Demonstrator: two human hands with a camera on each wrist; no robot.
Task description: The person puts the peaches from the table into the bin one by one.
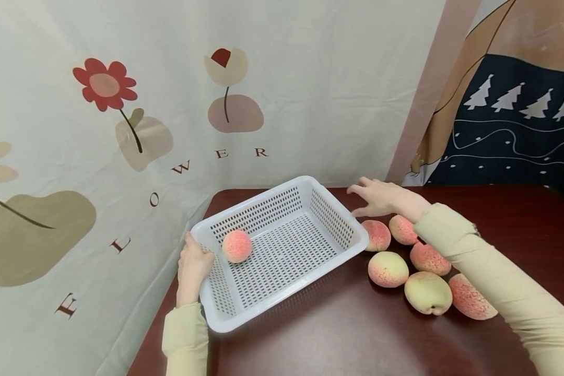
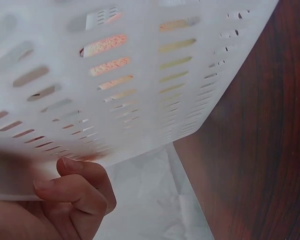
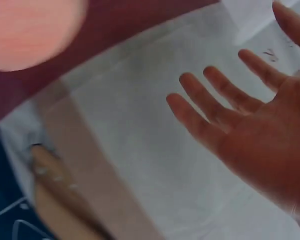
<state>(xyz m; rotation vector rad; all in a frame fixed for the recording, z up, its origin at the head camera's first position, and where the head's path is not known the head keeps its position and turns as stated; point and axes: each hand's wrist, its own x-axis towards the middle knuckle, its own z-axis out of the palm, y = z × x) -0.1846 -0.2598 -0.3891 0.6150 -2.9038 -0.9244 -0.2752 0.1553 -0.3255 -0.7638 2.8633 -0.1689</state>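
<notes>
A white perforated plastic basket [image 1: 282, 250] is at the left part of the dark table, with one pink-and-cream peach [image 1: 237, 246] inside near its left end. My left hand [image 1: 195, 269] grips the basket's left rim; in the left wrist view its curled fingers [image 2: 82, 192] are at the rim below the slotted wall. Past the basket's right end, my right hand [image 1: 380, 198] is in the air with nothing in it. Its fingers are spread in the right wrist view. Several peaches lie below and nearer than it, including a yellowish one [image 1: 388, 269] and a redder one [image 1: 430, 258].
The dark red-brown table [image 1: 338, 334] extends in front of the basket and to the right. A pale cloth [image 1: 310, 94] printed with flowers and letters hangs behind the table and along its left side. Dark blue cloth with white trees [image 1: 512, 125] shows at the back right.
</notes>
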